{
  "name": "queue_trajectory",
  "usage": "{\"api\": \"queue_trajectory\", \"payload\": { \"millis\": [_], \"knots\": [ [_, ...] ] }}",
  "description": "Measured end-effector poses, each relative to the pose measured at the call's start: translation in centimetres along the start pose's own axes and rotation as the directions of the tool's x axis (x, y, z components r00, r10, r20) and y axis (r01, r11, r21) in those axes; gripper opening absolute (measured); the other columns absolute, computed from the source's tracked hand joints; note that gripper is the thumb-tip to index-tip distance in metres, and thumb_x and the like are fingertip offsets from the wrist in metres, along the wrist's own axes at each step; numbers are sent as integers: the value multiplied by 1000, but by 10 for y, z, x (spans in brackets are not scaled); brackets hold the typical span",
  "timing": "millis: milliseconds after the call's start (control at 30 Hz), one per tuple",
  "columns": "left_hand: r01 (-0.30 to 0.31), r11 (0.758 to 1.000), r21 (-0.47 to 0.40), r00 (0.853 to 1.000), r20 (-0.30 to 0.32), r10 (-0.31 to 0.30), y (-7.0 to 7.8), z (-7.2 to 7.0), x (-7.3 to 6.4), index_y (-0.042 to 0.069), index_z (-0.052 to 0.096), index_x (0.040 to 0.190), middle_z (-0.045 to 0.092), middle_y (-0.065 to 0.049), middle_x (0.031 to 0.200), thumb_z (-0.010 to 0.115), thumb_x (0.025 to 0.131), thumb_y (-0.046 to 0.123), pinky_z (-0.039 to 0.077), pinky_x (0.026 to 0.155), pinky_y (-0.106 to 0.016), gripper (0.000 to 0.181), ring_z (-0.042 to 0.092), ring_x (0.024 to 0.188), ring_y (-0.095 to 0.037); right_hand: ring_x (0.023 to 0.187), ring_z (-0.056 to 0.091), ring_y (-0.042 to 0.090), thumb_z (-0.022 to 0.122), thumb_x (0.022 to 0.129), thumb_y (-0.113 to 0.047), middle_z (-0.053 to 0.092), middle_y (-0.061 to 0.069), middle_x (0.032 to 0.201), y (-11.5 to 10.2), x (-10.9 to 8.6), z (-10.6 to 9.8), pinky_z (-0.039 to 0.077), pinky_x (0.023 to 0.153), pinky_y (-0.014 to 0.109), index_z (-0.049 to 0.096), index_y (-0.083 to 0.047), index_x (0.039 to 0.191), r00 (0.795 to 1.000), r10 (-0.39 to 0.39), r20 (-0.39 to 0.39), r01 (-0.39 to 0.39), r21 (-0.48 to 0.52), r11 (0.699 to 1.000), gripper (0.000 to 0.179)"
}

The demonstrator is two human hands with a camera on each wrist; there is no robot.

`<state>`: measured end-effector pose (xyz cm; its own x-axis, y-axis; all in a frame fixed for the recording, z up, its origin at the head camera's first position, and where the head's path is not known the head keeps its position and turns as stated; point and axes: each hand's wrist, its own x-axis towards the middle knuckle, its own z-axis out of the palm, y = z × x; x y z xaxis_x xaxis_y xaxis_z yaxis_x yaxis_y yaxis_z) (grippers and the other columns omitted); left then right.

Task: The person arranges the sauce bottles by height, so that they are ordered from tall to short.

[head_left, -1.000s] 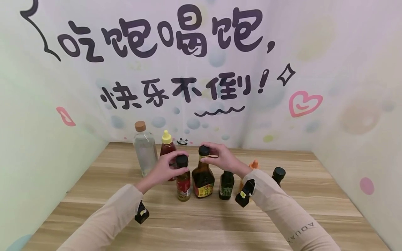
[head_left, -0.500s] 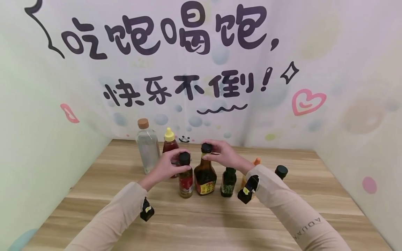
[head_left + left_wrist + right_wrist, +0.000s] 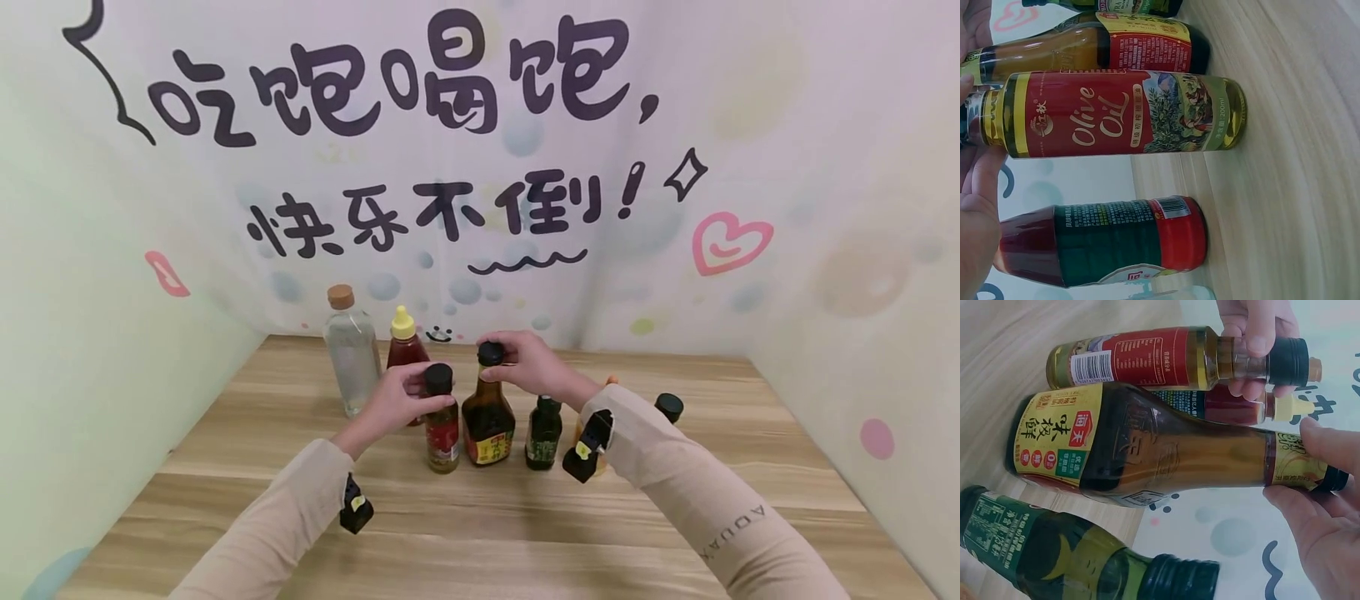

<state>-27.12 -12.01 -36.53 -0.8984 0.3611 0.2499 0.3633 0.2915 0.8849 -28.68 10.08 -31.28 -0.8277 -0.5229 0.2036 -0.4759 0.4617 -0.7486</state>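
My left hand (image 3: 390, 402) grips the neck of a slim olive oil bottle (image 3: 1091, 115) with a red label and a black cap. The bottle stands upright on the wooden table. Just right of it is a brown soy sauce bottle (image 3: 1129, 447) with a yellow label, also upright. My right hand (image 3: 534, 367) holds this one by its neck, thumb and fingers around the yellow neck band under the dark cap. In the head view the two bottles stand side by side with a narrow gap between them.
Behind the left hand stand a yellow-capped squeeze bottle (image 3: 403, 346) of red sauce and a tall clear bottle (image 3: 352, 358). To the right are a small green bottle (image 3: 543, 433), an orange-tipped bottle (image 3: 612, 380) partly behind the sleeve, and a black-capped bottle (image 3: 669, 407).
The head view has shifted slightly. Both hands keep their holds, and the bottles stand where they were.
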Motion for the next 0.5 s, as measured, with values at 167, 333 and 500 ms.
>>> {"api": "queue_trajectory", "payload": {
  "millis": [167, 333, 500],
  "knots": [
    [18, 1000, -10, 1000, -3, -18, -2, 2, -1, -1, 57, 114, 63, -15, 100, 72, 74, 16, 50, 75, -32, 46, 63, 85, -21, 91, 60, 21, 67, 77, -3, 57, 16, 106, -3, 2, 2, 50, 74, 29, 56, -1, 112, 999, 34, -8, -34, -2, 999, 36],
    [3, 999, -41, 1000, 11, -3, -1, 1, -1, -2, 58, 112, 63, -15, 99, 72, 74, 13, 51, 74, -32, 43, 63, 83, -21, 89, 60, 22, 65, 78, -3, 57, 17, 107, -7, 8, 2, 50, 73, 29, 56, 0, 112, 1000, 10, -29, -11, -30, 999, 36],
    [10, 999, -48, 1000, 13, -9, 1, 0, -2, -3, 57, 112, 63, -15, 99, 71, 75, 12, 51, 73, -32, 42, 63, 82, -21, 85, 61, 21, 66, 77, -3, 59, 15, 102, -13, 19, -1, 50, 71, 28, 57, 1, 109, 995, -33, -96, 26, -76, 997, 33]
  ]
}}
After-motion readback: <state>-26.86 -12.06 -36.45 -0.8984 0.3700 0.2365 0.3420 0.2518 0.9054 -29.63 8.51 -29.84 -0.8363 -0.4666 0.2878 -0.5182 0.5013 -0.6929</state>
